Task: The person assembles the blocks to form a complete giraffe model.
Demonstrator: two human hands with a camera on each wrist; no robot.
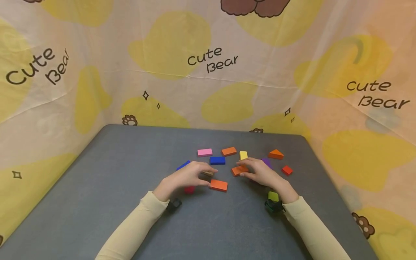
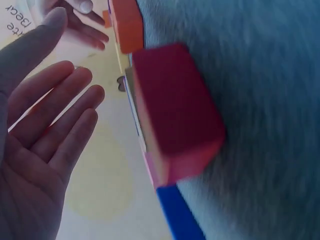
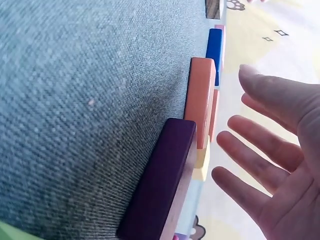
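Observation:
My left hand (image 1: pixel 185 177) hovers over the left part of the block group, fingers apart from the thumb and holding nothing. Beneath it are a wood-coloured block (image 1: pixel 208 173) and a crimson block (image 2: pixel 177 105). An orange block (image 1: pixel 219 185) lies just right of its thumb. My right hand (image 1: pixel 260 171) is over the right part, with relaxed fingers and an empty palm (image 3: pixel 295 205). Near its fingertips is another orange block (image 1: pixel 239 170). A dark purple block (image 3: pixel 160 175) lies close by in the right wrist view, and a yellow block (image 1: pixel 243 155) is just beyond.
Farther back on the grey table (image 1: pixel 136 151) lie a pink block (image 1: pixel 204 152), a blue block (image 1: pixel 217 160) and an orange block (image 1: pixel 229 151). An orange triangle (image 1: pixel 276 154) and a red block (image 1: pixel 287 170) are at right. A green block (image 1: pixel 273 196) sits by the right wrist.

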